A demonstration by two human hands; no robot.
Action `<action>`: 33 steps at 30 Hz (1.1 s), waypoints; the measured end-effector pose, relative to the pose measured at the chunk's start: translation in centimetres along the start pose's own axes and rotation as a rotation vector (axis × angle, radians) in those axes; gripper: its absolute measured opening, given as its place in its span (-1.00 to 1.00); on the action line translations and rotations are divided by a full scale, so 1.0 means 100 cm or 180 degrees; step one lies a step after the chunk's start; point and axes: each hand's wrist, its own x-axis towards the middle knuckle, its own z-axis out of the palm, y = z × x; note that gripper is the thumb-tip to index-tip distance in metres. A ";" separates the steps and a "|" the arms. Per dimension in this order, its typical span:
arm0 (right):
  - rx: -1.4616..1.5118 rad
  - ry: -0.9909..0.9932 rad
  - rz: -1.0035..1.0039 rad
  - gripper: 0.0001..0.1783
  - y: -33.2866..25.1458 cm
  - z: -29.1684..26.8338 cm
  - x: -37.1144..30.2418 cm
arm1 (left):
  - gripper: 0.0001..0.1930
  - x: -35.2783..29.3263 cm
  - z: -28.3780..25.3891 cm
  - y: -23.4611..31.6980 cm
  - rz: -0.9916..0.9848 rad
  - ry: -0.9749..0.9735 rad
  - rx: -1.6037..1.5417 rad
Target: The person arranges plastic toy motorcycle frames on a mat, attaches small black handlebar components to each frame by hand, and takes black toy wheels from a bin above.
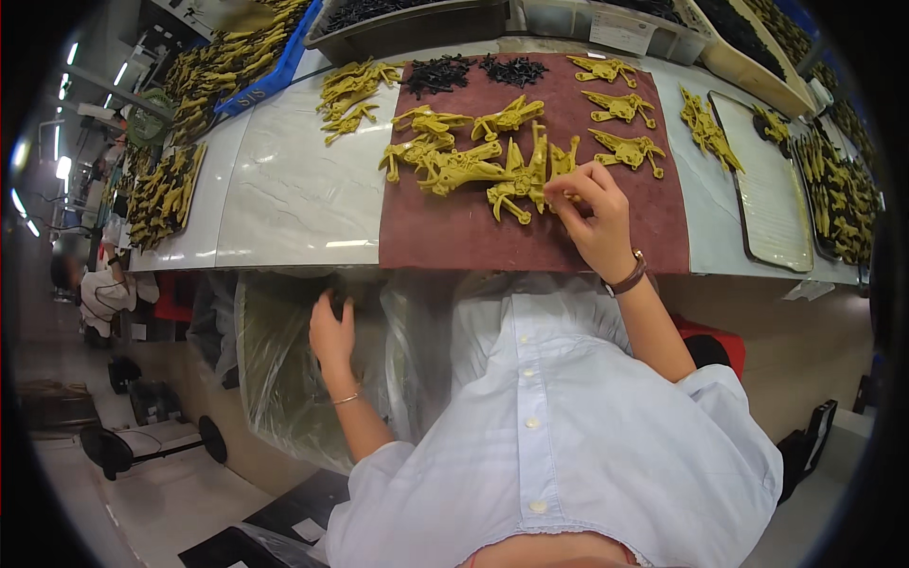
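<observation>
Tabletop (303, 189) with blue crate (276, 79) of yellow parts (237, 52)

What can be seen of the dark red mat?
The dark red mat looks like dull fabric, roughly rectangular. It lies flat on the white table, its near edge along the table's front. Mustard-yellow openwork parts lie across its middle and right side; two piles of small black pieces sit on it by its far edge, toward the left. The right hand is over its right half; whether it touches the mat is unclear.

Tabletop (303, 194) glare, curved edges, vignetting
</observation>
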 end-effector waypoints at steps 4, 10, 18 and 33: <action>-0.0005 -0.0033 0.0052 -0.80 -0.010 0.005 -0.003 | -0.67 0.010 -0.018 0.051 0.0492 0.0692 -0.0244; -0.0167 -0.0017 0.0351 -0.79 -0.009 -0.011 -0.014 | -0.84 0.005 -0.026 0.133 0.1458 0.1012 -0.0852; -0.0486 -0.0450 0.0320 -0.66 -0.012 -0.023 -0.018 | -0.73 0.012 -0.004 0.243 0.2955 0.0383 -0.1223; 0.0155 0.0385 0.1549 -0.75 -0.012 -0.144 -0.005 | -0.73 -0.010 0.014 0.292 0.3048 0.0134 -0.2372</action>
